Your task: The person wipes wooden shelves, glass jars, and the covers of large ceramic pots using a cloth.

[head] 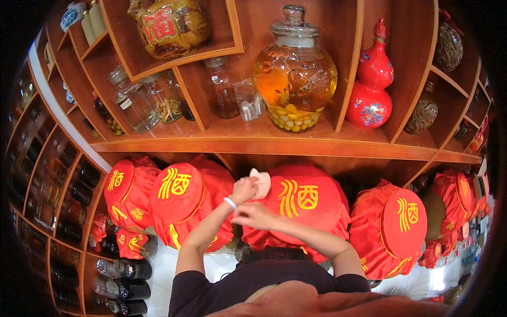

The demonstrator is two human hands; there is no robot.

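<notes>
My left hand (244, 190) pinches a pale cloth (261, 184) above the gap between two large jars with red fabric covers. It wears a white band at the wrist. Just below it, my right hand (253, 216) is over the near left side of the wide red-covered jar (328, 198); its fingers are loosely curled and hold nothing that I can see. Left of my hands stands another red-covered jar (176, 192). Both covers bear yellow writing. Whether the cloth touches the wide jar's cover, I cannot tell.
The wooden shelf's front edge (277, 146) runs beyond the jars. A glass jar of amber liquid (295, 85) and a red gourd-shaped bottle (371, 85) stand on it. More red-covered jars (402, 222) flank me. Dark bottles (134, 289) stand by the left-hand rack.
</notes>
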